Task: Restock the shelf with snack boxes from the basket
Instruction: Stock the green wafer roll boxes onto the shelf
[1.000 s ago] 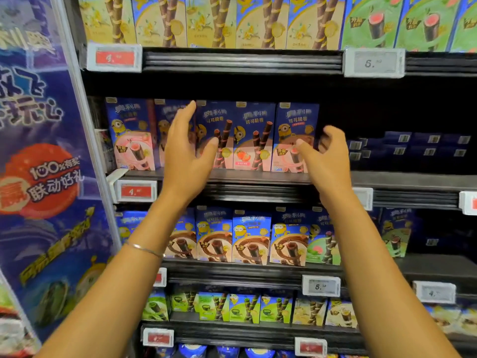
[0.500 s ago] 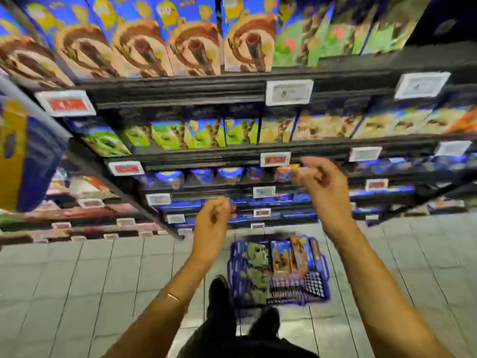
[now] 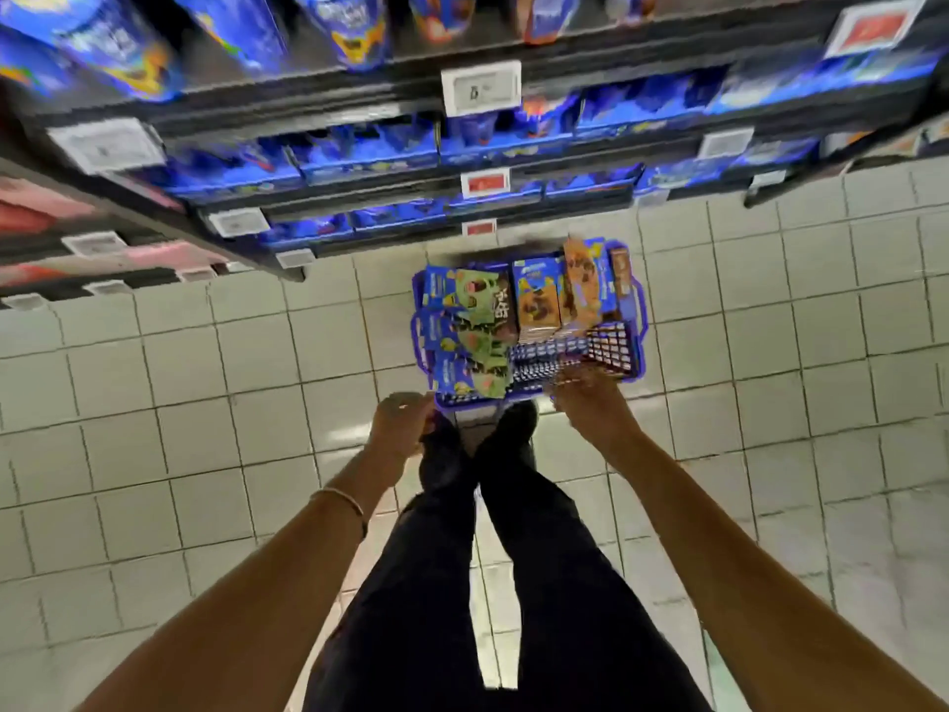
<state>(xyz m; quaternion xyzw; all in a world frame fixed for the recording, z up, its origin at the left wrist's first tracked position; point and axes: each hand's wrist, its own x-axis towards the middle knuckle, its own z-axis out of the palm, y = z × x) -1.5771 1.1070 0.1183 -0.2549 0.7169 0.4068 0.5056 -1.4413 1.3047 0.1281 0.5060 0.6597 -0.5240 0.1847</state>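
A blue plastic basket [image 3: 612,347] stands on the tiled floor just in front of the shelf unit [image 3: 308,102]. Green-fronted snack boxes [image 3: 475,321] fill its left side and brown-fronted snack boxes [image 3: 538,305] stand in its right side. My left hand [image 3: 402,428] hangs just short of the basket's near left corner, fingers loosely curled, holding nothing. My right hand [image 3: 590,403] is over the basket's near rim with its blurred fingers spread toward the boxes, gripping nothing that I can see.
Blurred blue packs line the low shelves, with price tags [image 3: 480,87] along their edges. My dark shoes [image 3: 513,429] stand right behind the basket. Pale floor tiles [image 3: 205,403] spread to both sides.
My view has swung from the upper shelves down to the floor. Both hands have dropped from the shelf boxes to the basket's near edge.
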